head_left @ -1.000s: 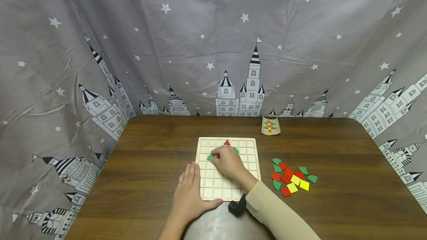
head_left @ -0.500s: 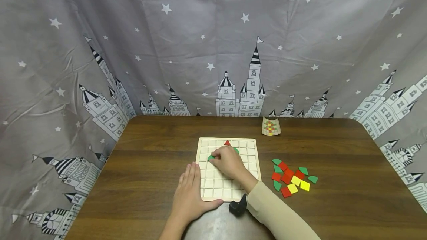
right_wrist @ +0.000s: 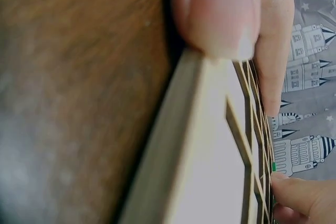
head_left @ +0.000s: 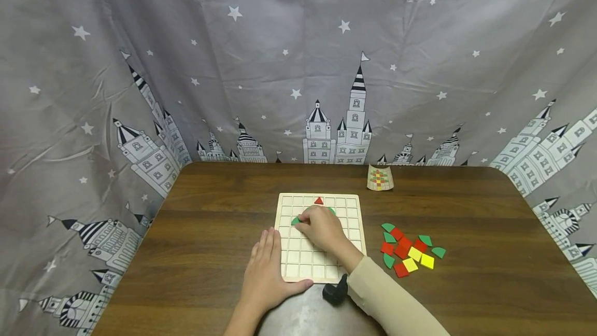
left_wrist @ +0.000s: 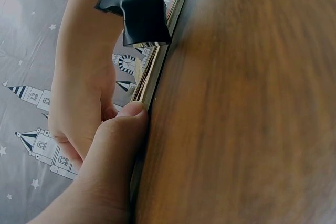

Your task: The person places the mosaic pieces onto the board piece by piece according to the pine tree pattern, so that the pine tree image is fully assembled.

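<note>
A wooden grid board (head_left: 299, 268) lies flat on the table. My right hand (head_left: 323, 227) reaches over it and pinches a green quarter-circle tile (head_left: 295, 220) between thumb and fingertips, at a cell on the upper left. My left hand (head_left: 266, 274) rests against the board's left side with straight fingers, its thumb touching the near edge. In the left wrist view that thumb (left_wrist: 123, 135) lies along the board's rim. A red triangle tile (head_left: 318, 200) sits in the top row. Another green tile (head_left: 331, 211) is partly hidden behind my right hand.
Several red, yellow and green tiles (head_left: 403, 248) lie loosely piled right of the board. At the table's back edge leans a curled pattern card (head_left: 380, 178). A black wrist mount (head_left: 335, 291) on my right wrist hangs by the board's near edge. A grey curtain (head_left: 261, 66) stands behind.
</note>
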Demonstrator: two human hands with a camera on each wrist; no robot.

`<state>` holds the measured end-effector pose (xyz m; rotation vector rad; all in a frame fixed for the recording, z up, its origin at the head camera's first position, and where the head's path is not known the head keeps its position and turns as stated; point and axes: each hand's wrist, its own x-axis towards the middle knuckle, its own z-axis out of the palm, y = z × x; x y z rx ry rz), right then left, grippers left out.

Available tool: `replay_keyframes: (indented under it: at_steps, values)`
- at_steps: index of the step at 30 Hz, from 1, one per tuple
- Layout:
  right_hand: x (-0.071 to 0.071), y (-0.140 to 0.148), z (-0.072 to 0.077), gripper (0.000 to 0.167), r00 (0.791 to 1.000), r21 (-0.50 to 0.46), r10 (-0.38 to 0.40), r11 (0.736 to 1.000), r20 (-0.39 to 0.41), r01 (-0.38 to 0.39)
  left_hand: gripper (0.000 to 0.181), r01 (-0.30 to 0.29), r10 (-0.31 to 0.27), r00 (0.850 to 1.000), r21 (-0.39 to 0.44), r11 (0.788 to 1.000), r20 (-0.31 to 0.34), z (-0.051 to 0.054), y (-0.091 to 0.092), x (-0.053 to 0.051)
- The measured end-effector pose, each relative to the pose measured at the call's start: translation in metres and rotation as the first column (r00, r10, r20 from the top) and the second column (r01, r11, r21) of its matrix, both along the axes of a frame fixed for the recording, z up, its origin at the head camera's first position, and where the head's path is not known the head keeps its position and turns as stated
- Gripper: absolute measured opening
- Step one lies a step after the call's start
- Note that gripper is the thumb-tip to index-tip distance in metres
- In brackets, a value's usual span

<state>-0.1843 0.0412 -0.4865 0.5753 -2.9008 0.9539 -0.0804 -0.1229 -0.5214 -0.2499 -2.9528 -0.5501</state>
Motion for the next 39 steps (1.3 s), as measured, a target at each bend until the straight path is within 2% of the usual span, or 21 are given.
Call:
replay_keyframes:
  at_steps: [5,12,20,27,33,39]
  values:
    - [0.002,0.004,0.002,0.011,1.000,0.015,-0.001,1.000,0.021,0.001,0.135,0.004,-0.004,1.000,0.006,1.000,-0.003,0.000,0.001,0.000]
    - [0.004,0.006,0.002,0.011,0.999,0.063,0.034,0.997,-0.004,-0.033,0.136,0.003,-0.003,1.000,0.004,1.000,-0.011,0.000,0.000,0.001]
    - [0.007,0.010,0.006,0.009,0.998,0.102,0.066,0.993,0.008,-0.067,0.136,-0.002,0.002,1.000,0.017,1.000,0.010,0.001,0.000,0.001]
    - [0.009,0.023,0.008,0.013,0.997,0.075,0.078,0.994,0.003,-0.078,0.136,-0.001,0.000,1.000,0.014,1.000,0.011,0.002,0.000,0.000]
    - [0.014,0.047,0.015,0.022,0.999,0.057,0.047,0.997,0.009,-0.047,0.137,-0.002,0.002,1.000,0.008,1.000,0.012,0.002,0.000,0.000]
    - [0.021,0.082,0.018,0.026,0.999,0.058,-0.045,0.997,0.023,0.043,0.139,-0.005,0.004,1.000,0.010,1.000,0.027,0.002,0.000,0.000]
